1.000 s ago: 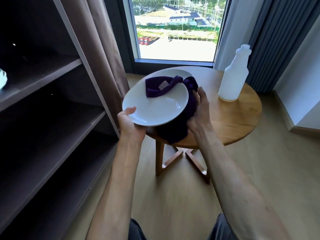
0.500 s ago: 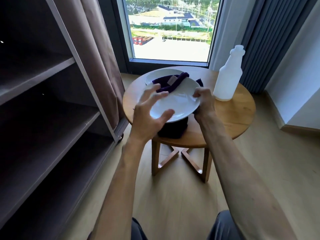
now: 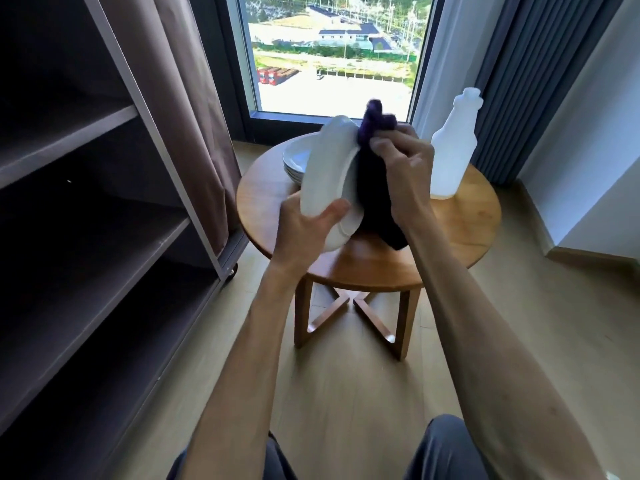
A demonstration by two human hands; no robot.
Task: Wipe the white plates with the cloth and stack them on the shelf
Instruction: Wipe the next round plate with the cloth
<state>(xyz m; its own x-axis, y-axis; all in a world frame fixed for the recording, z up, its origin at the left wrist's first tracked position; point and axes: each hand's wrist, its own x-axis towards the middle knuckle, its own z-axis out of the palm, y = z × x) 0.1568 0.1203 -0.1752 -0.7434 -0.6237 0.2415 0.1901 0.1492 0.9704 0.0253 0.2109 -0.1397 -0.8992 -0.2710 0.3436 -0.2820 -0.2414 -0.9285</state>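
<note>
Plate position: the white plate (image 3: 329, 181) stands nearly on edge above the round wooden table (image 3: 460, 230), its underside toward you and its face turned to your right, where the cloth is.
Long axis: the disc runs from its low edge near you up and away toward the window; the top rim leans slightly right.
Left hand: your left hand (image 3: 304, 230) grips the low rim, thumb curled over the underside; the other fingers are hidden behind the plate.
Right hand: your right hand (image 3: 403, 168) is bunched round the purple cloth (image 3: 375, 188), fingers curled into it, pressing it against the plate's hidden face.
Cloth lie: a tuft sticks up above your knuckles; the darker rest hangs below the plate's edge toward the tabletop.
Key relation: the cloth touches the plate's right side, so the wiping stroke runs along that face while the left hand braces from below.
Shelf side: the dark shelf unit (image 3: 104, 174) is at your left, so the left hand is the nearer one for placing.
Plate look: glossy, plain white, a raised foot ring visible underneath; no marks that you can make out.
Remaining plates: a stack of white plates (image 3: 298, 161) sits on the table behind the held one.
Nearby: a white plastic bottle (image 3: 453, 150) stands on the table just beyond your right hand.
</note>
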